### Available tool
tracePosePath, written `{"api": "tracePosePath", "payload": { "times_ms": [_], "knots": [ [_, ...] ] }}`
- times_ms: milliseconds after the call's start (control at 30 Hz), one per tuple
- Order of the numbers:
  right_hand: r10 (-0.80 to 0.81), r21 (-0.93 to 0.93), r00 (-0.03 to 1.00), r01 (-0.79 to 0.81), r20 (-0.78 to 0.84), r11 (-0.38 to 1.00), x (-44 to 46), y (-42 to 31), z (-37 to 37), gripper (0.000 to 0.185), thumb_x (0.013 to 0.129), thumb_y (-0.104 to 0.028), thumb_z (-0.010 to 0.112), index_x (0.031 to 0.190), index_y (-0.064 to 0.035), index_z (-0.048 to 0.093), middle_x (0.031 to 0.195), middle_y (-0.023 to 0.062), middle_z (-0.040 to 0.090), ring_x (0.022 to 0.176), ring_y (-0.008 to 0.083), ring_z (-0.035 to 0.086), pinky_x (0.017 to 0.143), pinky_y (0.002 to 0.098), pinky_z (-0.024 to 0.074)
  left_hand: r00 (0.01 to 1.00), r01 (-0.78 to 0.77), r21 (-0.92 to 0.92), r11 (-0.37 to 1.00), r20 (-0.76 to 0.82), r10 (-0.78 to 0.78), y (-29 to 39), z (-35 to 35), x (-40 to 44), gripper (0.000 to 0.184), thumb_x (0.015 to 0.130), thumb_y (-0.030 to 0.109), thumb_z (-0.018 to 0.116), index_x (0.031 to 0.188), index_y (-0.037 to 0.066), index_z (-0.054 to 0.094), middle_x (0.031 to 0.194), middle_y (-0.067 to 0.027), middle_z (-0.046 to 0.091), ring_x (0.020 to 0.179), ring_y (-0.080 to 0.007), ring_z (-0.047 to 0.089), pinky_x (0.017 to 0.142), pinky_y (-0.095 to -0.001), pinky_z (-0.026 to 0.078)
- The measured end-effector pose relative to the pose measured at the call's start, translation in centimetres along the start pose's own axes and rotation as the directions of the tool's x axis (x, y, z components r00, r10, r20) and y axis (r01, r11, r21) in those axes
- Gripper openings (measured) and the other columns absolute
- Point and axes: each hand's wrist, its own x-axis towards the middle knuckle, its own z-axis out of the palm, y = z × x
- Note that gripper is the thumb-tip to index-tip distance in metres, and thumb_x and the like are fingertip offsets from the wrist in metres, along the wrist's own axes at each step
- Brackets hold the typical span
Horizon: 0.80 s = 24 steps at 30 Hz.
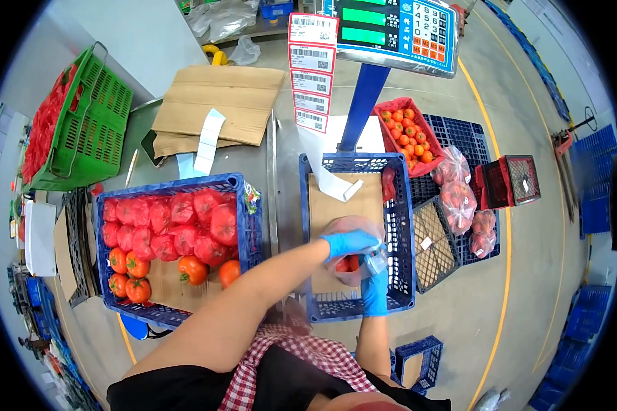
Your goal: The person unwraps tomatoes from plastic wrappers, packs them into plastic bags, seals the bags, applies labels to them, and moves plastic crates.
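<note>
A clear plastic bag with red tomatoes (347, 269) sits in the blue crate (307, 274) under the scale display. My left hand (349, 243), in a blue glove, reaches over from the left and is closed on the bag's gathered top. Just below it, my right hand (374, 291), also gloved in blue, is closed around a small pale-blue, shiny object (375, 263) against the bag's neck; its kind is unclear. Cardboard (329, 222) lines this crate. A strip of printed labels (313, 75) hangs from the scale, its paper tail dropping into the crate.
To the left, a blue crate (178, 183) holds red-wrapped and bare tomatoes. Behind it lie flat cardboard sheets (216, 99) and a green crate (92, 116). The scale's post (365, 106) rises beyond the work crate. Bagged tomatoes (457, 205) and a tomato crate (408, 137) stand right.
</note>
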Motion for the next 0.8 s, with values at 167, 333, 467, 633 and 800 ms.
{"api": "tracePosePath", "payload": {
  "times_ms": [167,333,467,633,800],
  "knots": [
    [0.002,-0.163,0.985,-0.03,-0.172,0.986,0.2,1.3,-0.7,0.027,0.081,-0.019,0.061,0.103,-0.0029,0.06,0.09,0.0034,0.061,0.079,0.0144,0.056,0.07,0.0266,0.0456,0.984,0.129,0.247,0.96,-0.155,-0.092,0.3,1.4,0.4,0.023,0.082,0.026,0.054,0.09,0.007,0.063,0.081,-0.0043,0.06,0.082,-0.015,0.056,0.072,-0.0289,0.044],
    [-0.257,-0.96,0.965,0.02,-0.055,0.28,0.1,-1.4,-0.9,0.02,0.072,-0.025,0.064,0.076,-0.0054,0.068,0.069,0.0192,0.061,0.061,0.0302,0.062,0.055,0.0373,0.0478,0.917,0.372,-0.222,0.901,-0.067,-0.394,-1.0,0.6,-0.7,0.024,0.082,0.026,0.055,0.093,0.005,0.06,0.087,-0.0038,0.058,0.088,-0.0114,0.053,0.077,-0.0267,0.041],
    [-0.287,-0.975,0.938,0.216,0.194,0.05,0.6,-2.9,-0.9,0.024,0.072,-0.029,0.063,0.066,-0.0058,0.065,0.061,0.0171,0.058,0.054,0.0328,0.059,0.048,0.0397,0.0458,0.934,0.288,-0.313,0.905,-0.117,-0.337,-0.5,1.0,-1.2,0.022,0.08,0.03,0.056,0.085,0.009,0.062,0.079,-0.0022,0.058,0.076,-0.0102,0.05,0.071,-0.0231,0.04],
    [-0.179,-0.983,0.969,0.178,0.168,0.043,0.4,-3.0,-1.0,0.026,0.075,-0.031,0.06,0.066,-0.0068,0.066,0.06,0.0158,0.059,0.054,0.0305,0.059,0.05,0.038,0.0456,0.983,0.171,-0.221,0.96,-0.028,-0.181,-2.0,1.7,-0.1,0.034,0.089,0.037,0.047,0.092,0.007,0.063,0.093,-0.0062,0.062,0.085,-0.014,0.056,0.077,-0.0259,0.043],
    [-0.248,-0.968,0.954,-0.114,-0.17,0.223,1.3,-0.9,-6.3,0.026,0.072,-0.032,0.063,0.067,-0.0066,0.062,0.064,0.0164,0.06,0.059,0.0324,0.059,0.053,0.0416,0.0451,0.965,0.23,0.203,0.952,-0.174,-0.196,-3.2,-1.6,-0.4,0.041,0.088,0.04,0.051,0.082,0.002,0.066,0.072,-0.0049,0.062,0.065,-0.0139,0.057,0.062,-0.0266,0.044]
  ]
}}
